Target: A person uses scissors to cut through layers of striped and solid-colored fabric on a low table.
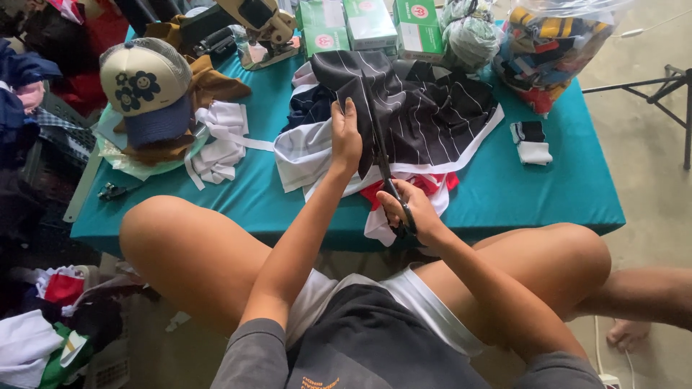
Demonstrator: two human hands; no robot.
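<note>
Right now you sit at a low bench covered in teal cloth, on a bare concrete floor, with heaps of clothing piled on the floor at your left. On the bench you have three green boxes in a row along the far edge, one clear bag of striped socks at the far right, one bundle of grey-green fabric beside it, one cream cap with a blue brim at the left, and one small black-and-white folded piece lying apart on the right. Your left hand lies flat, fingers together, pressing down on the black fabric with thin white stripes, which is spread near the middle of the bench over white and red cloth (the red just shows at the near edge). Your right hand is closed around the handles of one pair of scissors. Its long axis runs from the near edge of the bench away from you, leaning slightly left, with the blades pointing away, into the black fabric just beside your left hand. Whether the blades stand apart or together you cannot tell from this view. Your bare knees rise on either side of the bench's near edge.
</note>
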